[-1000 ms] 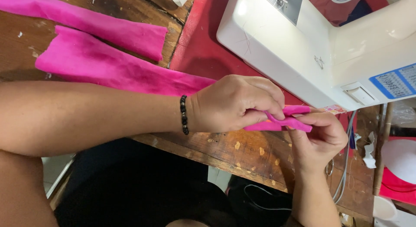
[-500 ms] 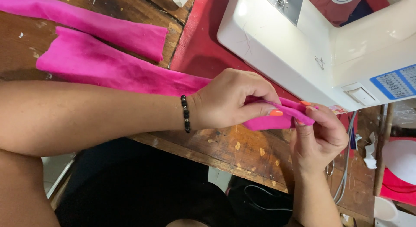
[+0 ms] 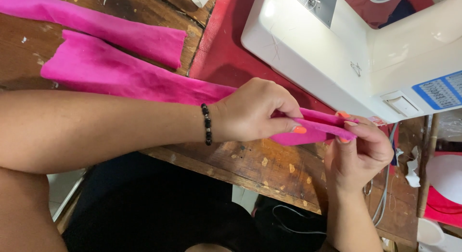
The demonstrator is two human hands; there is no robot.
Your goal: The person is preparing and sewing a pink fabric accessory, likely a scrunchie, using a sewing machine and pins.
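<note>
A long pink fabric strip runs from the wooden table toward the white sewing machine. My left hand, with a black bead bracelet on the wrist, pinches the folded end of that strip between thumb and fingers. My right hand grips the tip of the same strip just to the right, fingers curled around it. Both hands sit close together in front of the machine's base.
A second pink fabric strip lies further back on the table. A red cloth lies under the machine. A cable hangs at the right edge, near a red and white container.
My left hand has slid slightly left along the strip, and my right hand has shifted its hold on the tip. The fabric end now lies flatter between the hands.
</note>
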